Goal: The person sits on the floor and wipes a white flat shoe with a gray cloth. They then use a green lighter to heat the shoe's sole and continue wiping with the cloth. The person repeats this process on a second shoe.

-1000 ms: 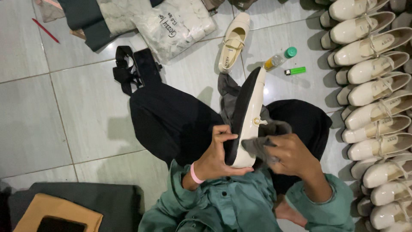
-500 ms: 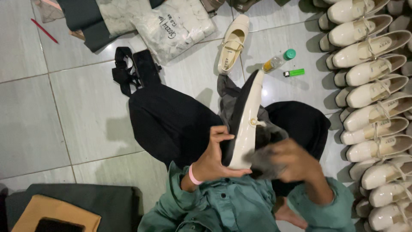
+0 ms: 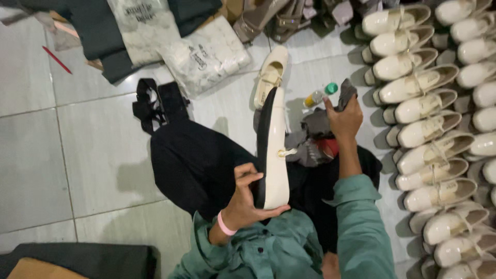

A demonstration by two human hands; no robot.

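Note:
My left hand grips the heel end of a cream flat shoe with a black sole, held on its side over my lap. A pink band sits on that wrist. My right hand is stretched forward, holding a grey cloth close to a small bottle with a green cap on the floor. More grey cloth lies bunched on my black trousers. A second cream shoe lies on the tiles just beyond the held one.
Several cream shoes stand in rows along the right. White plastic bags and dark fabric lie at the top left. A black strap and a red pen rest on the grey tiles. A dark mat is bottom left.
My right hand has left the shoe and reached forward with the grey cloth towards the green-capped bottle. The left hand still holds the shoe. The view has tilted.

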